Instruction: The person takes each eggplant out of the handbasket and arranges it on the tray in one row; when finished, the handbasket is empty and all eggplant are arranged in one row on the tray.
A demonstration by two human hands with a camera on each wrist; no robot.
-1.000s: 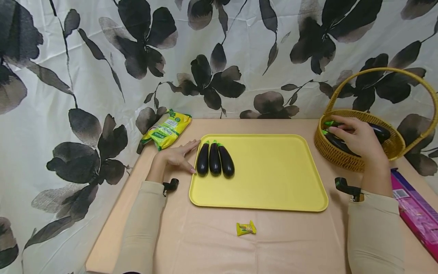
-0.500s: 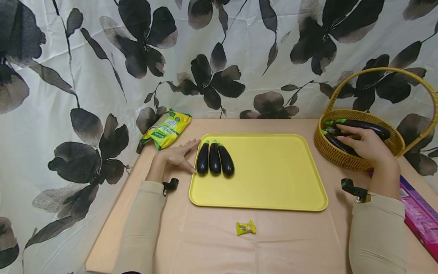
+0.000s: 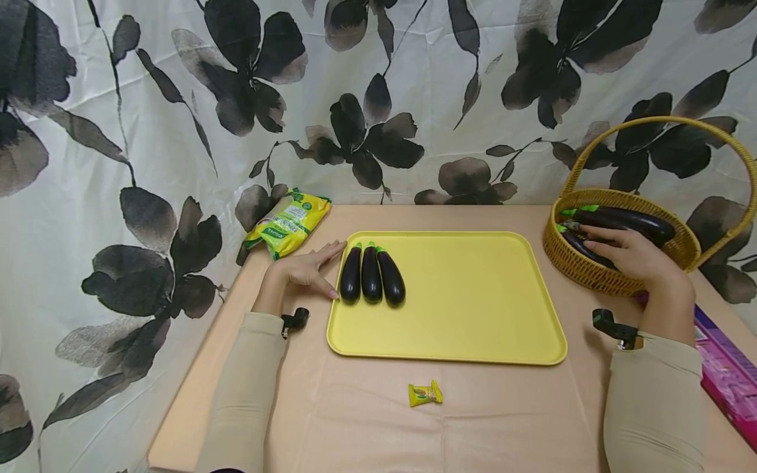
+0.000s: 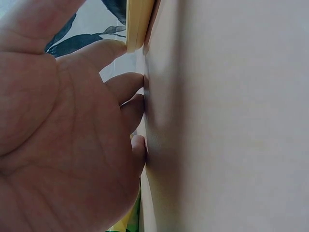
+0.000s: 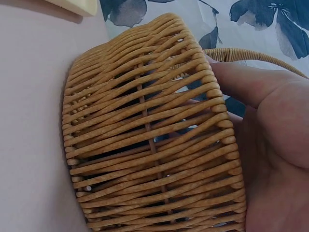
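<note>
Three eggplants (image 3: 371, 276) on one tray (image 3: 467, 295), your left fingers (image 3: 328, 252) extended, right fingers (image 3: 604, 235) inside one basket (image 3: 582, 272), grip unclear

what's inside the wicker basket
A far eggplant, and a near eggplant partly covered by the right hand. The hand, eggplants and front wall of the wicker basket hide the bottom, so anything below can't be seen.

One tray (image 3: 473, 295) holds three eggplants (image 3: 371, 274); one basket (image 3: 591, 278), at least two.

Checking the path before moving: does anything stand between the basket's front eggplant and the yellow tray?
The basket's tray-side wall stands between the front eggplant and yellow tray; beyond it, nothing visible does.
</note>
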